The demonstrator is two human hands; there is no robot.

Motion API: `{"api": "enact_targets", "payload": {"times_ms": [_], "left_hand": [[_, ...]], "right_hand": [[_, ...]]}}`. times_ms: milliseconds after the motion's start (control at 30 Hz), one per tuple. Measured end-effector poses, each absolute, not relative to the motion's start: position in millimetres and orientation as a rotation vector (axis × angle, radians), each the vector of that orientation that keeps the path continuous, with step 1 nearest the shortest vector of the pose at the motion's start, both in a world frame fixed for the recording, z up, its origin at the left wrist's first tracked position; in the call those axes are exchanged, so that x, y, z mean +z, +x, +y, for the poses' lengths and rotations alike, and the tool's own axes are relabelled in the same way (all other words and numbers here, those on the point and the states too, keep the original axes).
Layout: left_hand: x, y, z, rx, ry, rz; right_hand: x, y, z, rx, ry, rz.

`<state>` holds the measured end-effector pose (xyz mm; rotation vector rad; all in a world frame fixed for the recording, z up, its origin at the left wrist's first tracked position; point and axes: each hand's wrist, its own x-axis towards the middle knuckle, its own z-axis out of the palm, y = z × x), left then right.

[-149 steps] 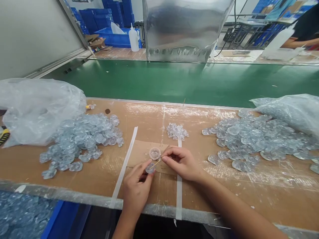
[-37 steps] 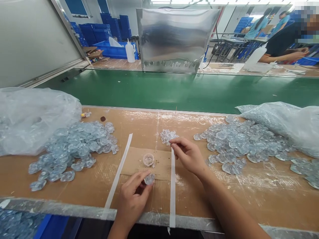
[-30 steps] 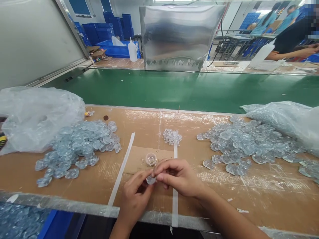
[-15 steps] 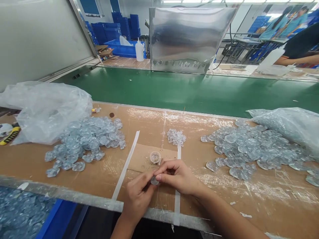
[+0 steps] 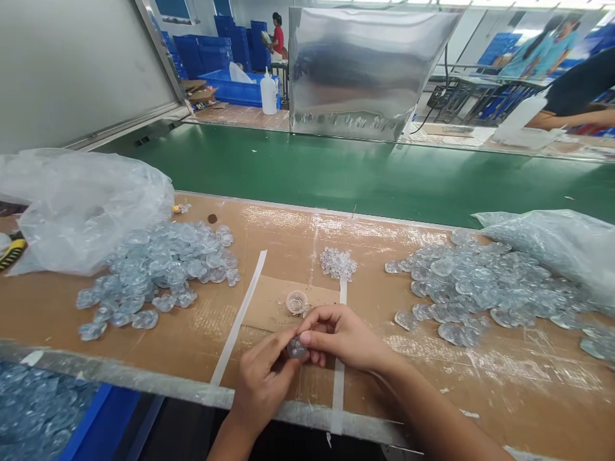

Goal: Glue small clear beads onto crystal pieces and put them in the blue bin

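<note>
Both hands meet over a cardboard patch [image 5: 269, 304] on the brown worktable [image 5: 192, 333]. My left hand [image 5: 262, 379] pinches a small clear plastic disc [image 5: 296, 349] between thumb and fingers. My right hand [image 5: 340, 336] is closed, its fingertips pressing on the same disc from the right. Just beyond them stands a small clear cup [image 5: 296, 301]. Farther back lies a little heap of tiny clear pieces [image 5: 338, 263].
A pile of clear discs [image 5: 158, 272] and a plastic bag [image 5: 81, 208] lie at left; another disc pile [image 5: 480, 288] and a bag [image 5: 552, 246] lie at right. White tape strips [image 5: 239, 320] cross the table. A green conveyor belt [image 5: 336, 169] runs behind. A person's arm rests far right.
My right hand reached to the heap of tiny pieces, then came back to the disc held by my left hand. Both hands now stay together on it.
</note>
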<state>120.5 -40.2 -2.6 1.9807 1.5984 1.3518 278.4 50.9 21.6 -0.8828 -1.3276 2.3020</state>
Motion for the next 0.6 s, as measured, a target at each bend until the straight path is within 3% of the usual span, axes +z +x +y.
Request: {"api": "enact_targets", "payload": {"times_ms": [233, 467, 600], "left_hand": [[-6.0, 119.8, -42.0, 1.259, 2.044, 1.472], [-9.7, 121.6, -42.1, 1.085, 2.242, 1.532], [-6.3, 121.1, -41.9, 1.166, 2.313, 1.520]], "right_hand": [[24.8, 284.4, 53.6, 2.327, -0.930, -1.406], [25.0, 290.7, 51.5, 2.024, -0.978, -1.786], [25.8, 292.4, 54.8, 2.117, -0.958, -1.703]]}}
